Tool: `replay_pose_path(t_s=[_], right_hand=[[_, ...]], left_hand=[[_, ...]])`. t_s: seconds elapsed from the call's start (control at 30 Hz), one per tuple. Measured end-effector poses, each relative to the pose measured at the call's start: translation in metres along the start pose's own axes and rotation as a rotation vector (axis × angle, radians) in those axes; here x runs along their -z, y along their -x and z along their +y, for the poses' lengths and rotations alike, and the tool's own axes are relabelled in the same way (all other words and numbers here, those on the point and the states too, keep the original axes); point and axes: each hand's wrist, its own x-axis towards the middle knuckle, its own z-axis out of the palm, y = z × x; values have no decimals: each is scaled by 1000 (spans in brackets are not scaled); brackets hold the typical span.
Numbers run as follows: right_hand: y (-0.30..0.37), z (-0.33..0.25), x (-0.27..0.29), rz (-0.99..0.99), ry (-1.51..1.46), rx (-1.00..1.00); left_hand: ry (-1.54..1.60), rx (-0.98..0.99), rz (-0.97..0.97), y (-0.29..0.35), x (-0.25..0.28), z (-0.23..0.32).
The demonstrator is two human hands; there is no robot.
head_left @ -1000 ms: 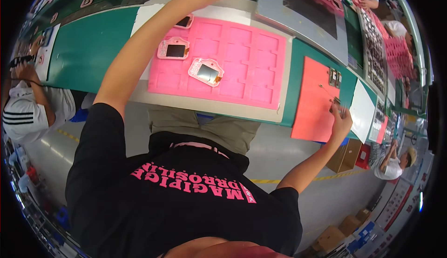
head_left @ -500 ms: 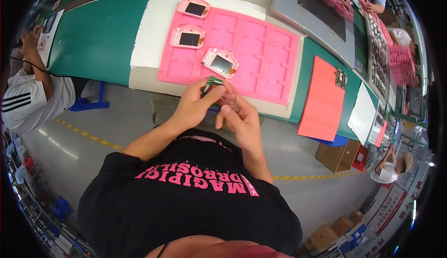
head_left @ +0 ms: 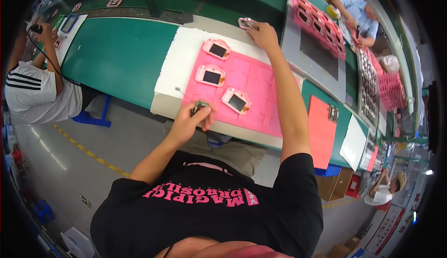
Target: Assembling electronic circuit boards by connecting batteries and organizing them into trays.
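A small dark part (head_left: 199,107) is pinched in the closed left hand (head_left: 192,119) at the near edge of the pink compartment tray (head_left: 253,78). Three pink screen housings (head_left: 236,101) are laid in the tray's left compartments. Beyond its far edge, a fourth pink housing (head_left: 247,23) is gripped by the outstretched right hand (head_left: 263,34).

Hidden and unreadable parts, head view

The small dark part pinched in the left hand (head_left: 192,120) is mostly covered by the fingers; its kind cannot be told. The pink rounded casing (head_left: 245,23) under the right hand (head_left: 263,36) is partly hidden by the fingertips. Pieces on the far pink racks (head_left: 321,25) are too small to be made out. The person in the white striped shirt (head_left: 35,92) is cut by the dark rim.
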Motion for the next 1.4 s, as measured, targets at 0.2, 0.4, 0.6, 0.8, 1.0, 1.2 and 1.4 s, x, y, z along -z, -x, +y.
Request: replay_pose_path(t_s=[0.2,0.4,0.6,0.8,1.0,1.2,1.4], right_hand=[[1,-7,1,14,-89,118],[167,-25,67,-58,-516,-117],[298,18,30,-10,-1271,-389],[340,3,2,-31,-1435,-538],[333,-13,-9,-87,-1578,-502],[314,-18,-6,-249,-1656,-540],[301,-14,-13,-246,-1697,-578]], left_hand=[[-36,148,-5,2,11,9],[-155,187,-110,-37,12,21],[-469,185,-318,-94,-30,38],[-1026,-98,-442,-134,-79,14],[-1258,-203,-441,-149,-86,4],[-1143,-99,-410,-153,-76,-1],[-1104,-47,-409,-156,-82,5]])
